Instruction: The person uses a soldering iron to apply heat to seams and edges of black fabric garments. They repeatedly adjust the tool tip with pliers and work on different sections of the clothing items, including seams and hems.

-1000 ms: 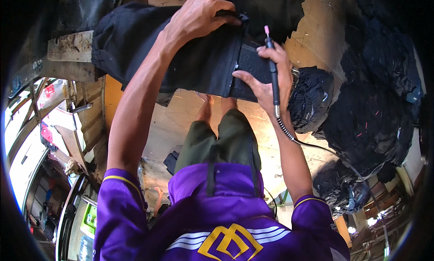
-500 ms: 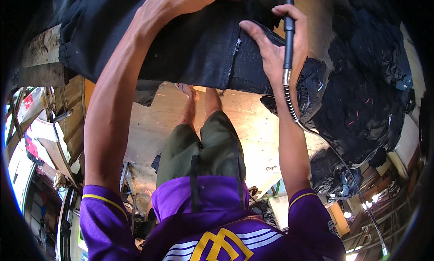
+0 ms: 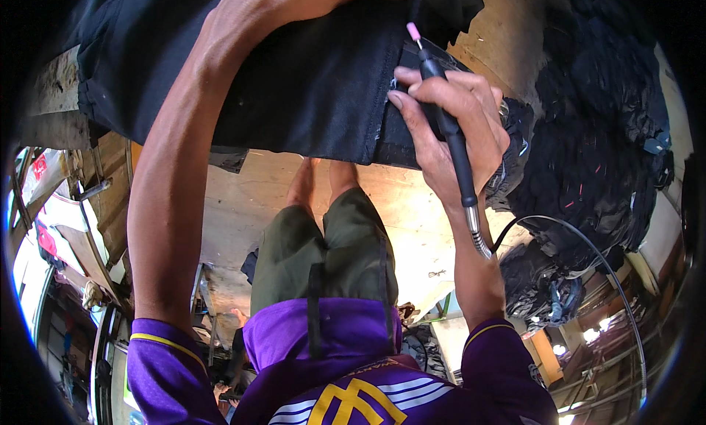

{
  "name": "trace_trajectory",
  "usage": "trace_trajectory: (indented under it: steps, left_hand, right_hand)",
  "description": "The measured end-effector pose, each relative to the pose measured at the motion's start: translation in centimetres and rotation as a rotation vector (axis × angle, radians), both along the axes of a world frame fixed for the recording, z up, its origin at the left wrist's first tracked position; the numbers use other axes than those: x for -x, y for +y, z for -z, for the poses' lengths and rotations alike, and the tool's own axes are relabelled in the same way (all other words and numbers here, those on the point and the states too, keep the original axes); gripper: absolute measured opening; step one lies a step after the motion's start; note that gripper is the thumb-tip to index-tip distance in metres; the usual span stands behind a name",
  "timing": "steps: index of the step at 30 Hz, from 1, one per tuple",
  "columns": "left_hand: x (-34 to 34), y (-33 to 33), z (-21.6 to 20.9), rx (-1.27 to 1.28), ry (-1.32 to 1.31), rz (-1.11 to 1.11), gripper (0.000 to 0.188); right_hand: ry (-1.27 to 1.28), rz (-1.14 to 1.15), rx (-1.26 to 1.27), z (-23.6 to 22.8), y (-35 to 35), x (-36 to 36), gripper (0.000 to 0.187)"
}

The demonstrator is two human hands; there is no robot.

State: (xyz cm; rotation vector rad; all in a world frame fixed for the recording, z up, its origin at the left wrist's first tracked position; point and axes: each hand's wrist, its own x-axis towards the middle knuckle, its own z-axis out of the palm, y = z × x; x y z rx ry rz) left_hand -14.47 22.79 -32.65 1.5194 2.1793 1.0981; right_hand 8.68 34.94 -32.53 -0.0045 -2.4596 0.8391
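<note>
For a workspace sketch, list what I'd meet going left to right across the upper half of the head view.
Stained board, left hand, slim pink-tipped tool, large dark cloth pile.

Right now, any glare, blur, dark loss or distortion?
Head view: plywood floor glares right of centre, left side partly blown white; black fabric loses detail in shadow; rim dark, edges there bowed; rotary tool and right hand readable, no obvious blur.

Hands (image 3: 476, 123) outstretched, right fingers (image 3: 450, 97) curled
</note>
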Motion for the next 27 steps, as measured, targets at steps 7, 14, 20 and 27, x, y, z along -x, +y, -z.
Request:
trace_trajectory:
  steps: [7,14,20,27]
  left_hand:
    - [0.3,0.0,0.3,-0.011,0.004,0.009,0.027]
    - [0.3,0.1,1.3,-0.077,0.068,0.01,0.03]
    - [0.4,0.0,1.1,-0.089,0.066,0.014,0.032]
    - [0.4,-0.2,1.0,-0.046,0.076,0.009,0.033]
  right_hand:
    - [0.038,0.021,0.547,-0.2,-0.8,-0.6,0.029]
    - [-0.073,0.024,0.237,0.2,-0.8,-0.5,0.032]
    - [-0.076,0.007,0.034,0.0,-1.0,-0.8,0.029]
    - [0.013,0.117,0.068,1.1,-1.4,-2.3,0.025]
